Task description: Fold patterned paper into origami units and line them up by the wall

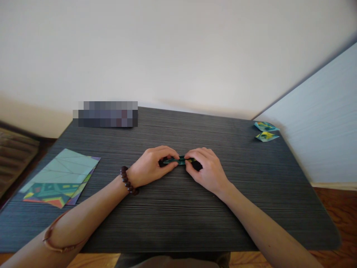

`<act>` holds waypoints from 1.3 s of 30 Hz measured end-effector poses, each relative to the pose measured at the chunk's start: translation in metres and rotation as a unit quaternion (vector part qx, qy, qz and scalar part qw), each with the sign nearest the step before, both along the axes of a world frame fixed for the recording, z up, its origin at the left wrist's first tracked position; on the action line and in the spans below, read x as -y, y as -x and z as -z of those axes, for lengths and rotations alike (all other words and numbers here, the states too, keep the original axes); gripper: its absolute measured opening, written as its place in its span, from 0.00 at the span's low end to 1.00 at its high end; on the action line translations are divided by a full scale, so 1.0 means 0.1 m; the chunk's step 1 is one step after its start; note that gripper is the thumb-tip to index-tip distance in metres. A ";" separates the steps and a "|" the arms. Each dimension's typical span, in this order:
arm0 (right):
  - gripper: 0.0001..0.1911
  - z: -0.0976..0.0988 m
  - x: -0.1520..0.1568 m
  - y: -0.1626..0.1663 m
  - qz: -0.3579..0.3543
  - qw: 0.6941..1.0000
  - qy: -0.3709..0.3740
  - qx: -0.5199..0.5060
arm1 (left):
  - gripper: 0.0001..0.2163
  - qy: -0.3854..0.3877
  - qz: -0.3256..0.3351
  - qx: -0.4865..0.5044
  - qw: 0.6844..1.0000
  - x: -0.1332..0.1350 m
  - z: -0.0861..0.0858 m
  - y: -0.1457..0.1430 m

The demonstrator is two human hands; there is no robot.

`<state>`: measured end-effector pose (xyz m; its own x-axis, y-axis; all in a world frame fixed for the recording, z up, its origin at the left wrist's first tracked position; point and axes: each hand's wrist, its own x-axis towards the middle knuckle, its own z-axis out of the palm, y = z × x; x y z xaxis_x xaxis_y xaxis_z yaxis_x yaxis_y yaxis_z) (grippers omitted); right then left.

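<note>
A small folded strip of teal patterned paper [180, 160] lies at the middle of the dark ribbed table [178, 216]. My left hand [152, 165], with a brown bead bracelet at its wrist, pinches the strip's left end with curled fingers. My right hand [205, 167] pinches its right end the same way. Both hands rest on the tabletop, fingertips almost meeting over the paper. Most of the strip is hidden under the fingers.
A stack of colourful patterned paper sheets [60, 178] lies at the table's left. Two small folded paper pieces [266, 131] sit at the far right corner beside a pale blue panel [320, 126]. A blurred dark object [106, 114] lies at the back edge. A white wall stands behind.
</note>
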<state>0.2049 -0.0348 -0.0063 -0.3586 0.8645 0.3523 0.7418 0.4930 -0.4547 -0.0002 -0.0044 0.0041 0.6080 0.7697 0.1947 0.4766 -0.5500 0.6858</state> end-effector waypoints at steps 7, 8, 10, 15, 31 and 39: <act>0.04 -0.05 0.03 0.04 0.039 0.999 -0.014 0.012 | 0.06 -0.034 0.000 0.000 0.999 0.02 -0.02 -0.03; 0.04 -0.06 0.03 0.04 0.042 0.999 -0.013 0.011 | 0.06 -0.045 -0.005 -0.005 0.999 0.01 -0.03 -0.04; 0.04 -0.07 0.03 0.03 0.043 0.999 -0.009 0.009 | 0.06 -0.065 -0.006 -0.030 0.997 0.00 -0.05 -0.04; 0.04 -0.08 0.00 0.03 0.043 0.999 0.004 0.006 | 0.09 -0.083 0.048 -0.164 0.982 -0.04 -0.19 -0.05; 0.08 -0.11 0.01 0.02 0.017 0.992 -0.020 0.124 | 0.08 -0.091 0.033 -0.258 0.961 -0.03 -0.23 -0.21; 0.08 -0.07 0.00 0.03 0.021 0.995 0.032 0.091 | 0.07 -0.112 -0.003 -0.254 0.961 0.01 -0.18 -0.21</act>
<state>0.2023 -0.0347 0.0009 -0.3741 0.8989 0.2280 0.8342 0.4336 -0.3407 0.0207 -0.0056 0.0218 0.6645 0.7464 0.0357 0.7217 -0.6534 0.2285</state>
